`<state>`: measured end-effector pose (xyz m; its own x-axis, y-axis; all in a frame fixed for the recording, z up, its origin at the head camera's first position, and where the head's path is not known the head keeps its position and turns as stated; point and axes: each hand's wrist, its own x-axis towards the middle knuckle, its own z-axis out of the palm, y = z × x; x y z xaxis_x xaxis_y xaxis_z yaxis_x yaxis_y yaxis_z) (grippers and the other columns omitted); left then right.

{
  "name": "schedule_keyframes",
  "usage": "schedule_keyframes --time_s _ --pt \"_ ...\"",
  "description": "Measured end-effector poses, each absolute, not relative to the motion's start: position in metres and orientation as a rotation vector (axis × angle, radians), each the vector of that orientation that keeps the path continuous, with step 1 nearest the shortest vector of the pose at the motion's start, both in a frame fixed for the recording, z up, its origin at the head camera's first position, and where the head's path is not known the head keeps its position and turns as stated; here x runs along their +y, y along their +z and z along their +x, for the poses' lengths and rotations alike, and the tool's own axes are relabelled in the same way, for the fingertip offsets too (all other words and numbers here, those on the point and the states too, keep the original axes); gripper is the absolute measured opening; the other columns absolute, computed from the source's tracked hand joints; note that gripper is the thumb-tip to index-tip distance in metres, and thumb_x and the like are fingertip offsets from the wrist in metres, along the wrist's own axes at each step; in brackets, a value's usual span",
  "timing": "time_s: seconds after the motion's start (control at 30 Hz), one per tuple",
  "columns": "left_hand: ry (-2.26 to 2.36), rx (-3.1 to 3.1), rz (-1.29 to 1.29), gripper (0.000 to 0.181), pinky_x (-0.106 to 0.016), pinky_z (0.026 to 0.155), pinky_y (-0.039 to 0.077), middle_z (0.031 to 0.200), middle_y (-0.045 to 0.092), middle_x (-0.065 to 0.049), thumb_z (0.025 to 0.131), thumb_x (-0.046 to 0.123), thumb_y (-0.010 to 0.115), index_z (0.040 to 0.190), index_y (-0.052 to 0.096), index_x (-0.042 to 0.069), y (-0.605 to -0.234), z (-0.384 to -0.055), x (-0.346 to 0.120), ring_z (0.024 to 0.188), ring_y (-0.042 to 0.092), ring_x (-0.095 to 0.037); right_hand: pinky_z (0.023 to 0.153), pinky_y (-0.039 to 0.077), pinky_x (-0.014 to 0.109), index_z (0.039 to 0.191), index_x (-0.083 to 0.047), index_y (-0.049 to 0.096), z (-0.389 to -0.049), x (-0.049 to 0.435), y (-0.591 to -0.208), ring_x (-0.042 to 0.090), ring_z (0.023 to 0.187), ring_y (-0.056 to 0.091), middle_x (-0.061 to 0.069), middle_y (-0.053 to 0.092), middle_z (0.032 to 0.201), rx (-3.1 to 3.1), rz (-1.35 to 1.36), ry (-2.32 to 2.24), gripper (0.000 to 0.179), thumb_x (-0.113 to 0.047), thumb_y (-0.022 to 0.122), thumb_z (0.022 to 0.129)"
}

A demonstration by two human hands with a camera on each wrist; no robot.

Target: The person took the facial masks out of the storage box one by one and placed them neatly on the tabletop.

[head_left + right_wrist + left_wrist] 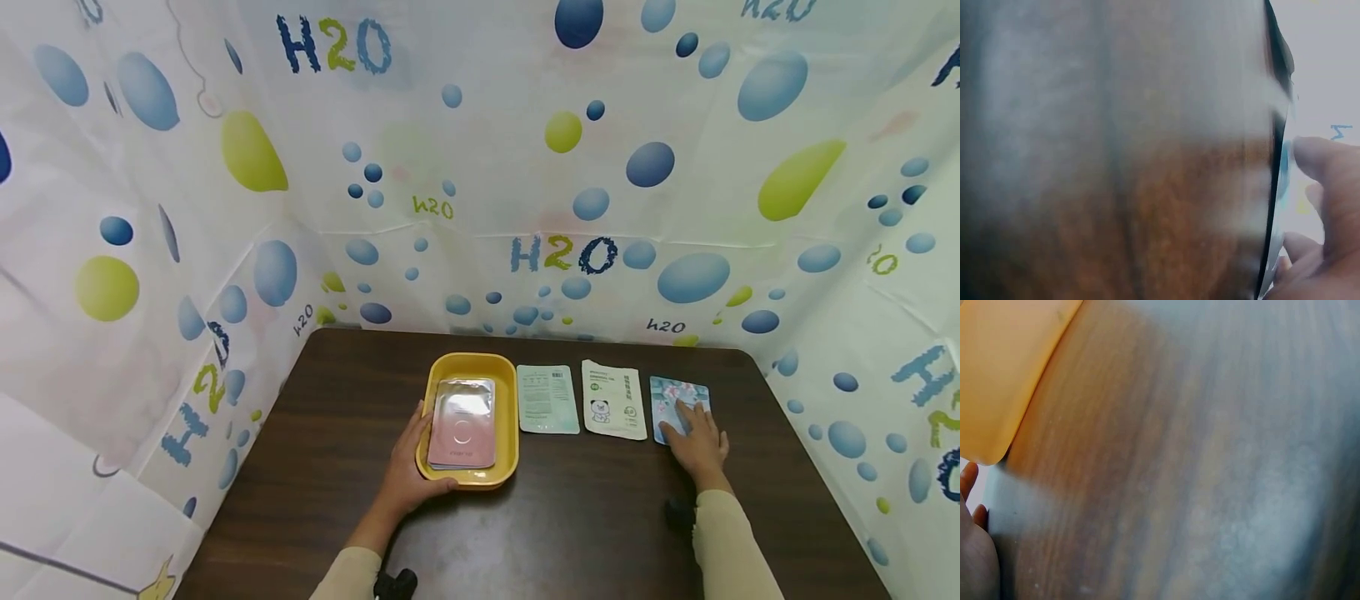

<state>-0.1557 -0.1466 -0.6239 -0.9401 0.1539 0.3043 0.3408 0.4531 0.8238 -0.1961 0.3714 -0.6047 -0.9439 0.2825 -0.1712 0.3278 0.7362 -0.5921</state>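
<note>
A yellow plastic tray [512, 417] stands near the middle of the table, with a small stack of pink-and-silver sachets [462, 425] lying in it. My left hand [407, 471] holds the tray's near left corner, fingers along the left side and thumb at the front rim. In the left wrist view, the tray [1004, 381] shows beside the fingers. At the right, my right hand [697, 446] rests with spread fingers on a blue floral sachet [667, 400] lying flat. The right wrist view shows that hand's thumb [1316, 156] against the sachet's edge.
Between the tray and the blue sachet lie a pale green sachet [548, 400] and a white sachet with a bear drawing [615, 400], side by side. The dark wooden table [585, 525] ends at a patterned curtain [480, 167] behind and at both sides.
</note>
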Motion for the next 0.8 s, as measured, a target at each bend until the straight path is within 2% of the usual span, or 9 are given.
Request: schedule_keyframes --time_s 0.2,0.6,0.8 --pt "-1.497 -2.505 -0.454 0.12 -0.071 0.113 0.032 0.171 0.023 -0.007 0.055 0.044 0.098 0.155 0.041 0.008 -0.624 -0.157 -0.149 0.151 0.031 -0.045 0.123 -0.001 0.067 0.157 -0.002 0.035 -0.196 0.365 -0.599 0.053 0.155 0.005 0.032 0.014 0.166 2.961 0.592 -1.158 0.069 -0.026 0.06 0.097" --pt "-1.476 -2.479 -0.477 0.119 -0.071 0.112 0.033 0.17 0.025 -0.011 0.055 0.044 0.097 0.155 0.042 0.008 -0.624 -0.157 -0.147 0.15 0.033 -0.045 0.125 0.01 0.063 0.158 -0.009 0.037 -0.196 0.353 -0.584 0.048 0.157 0.012 0.024 0.015 0.17 2.928 0.746 -1.506 0.06 -0.022 0.054 0.102" --pt "-1.503 -2.49 -0.45 0.118 -0.071 0.113 0.031 0.17 0.025 -0.012 0.055 0.042 0.097 0.154 0.042 0.007 -0.623 -0.156 -0.147 0.151 0.031 -0.045 0.127 0.011 0.06 0.161 -0.009 0.031 -0.196 0.345 -0.575 0.043 0.158 0.012 0.021 0.017 0.17 2.813 0.799 -1.71 0.064 -0.022 0.054 0.103"
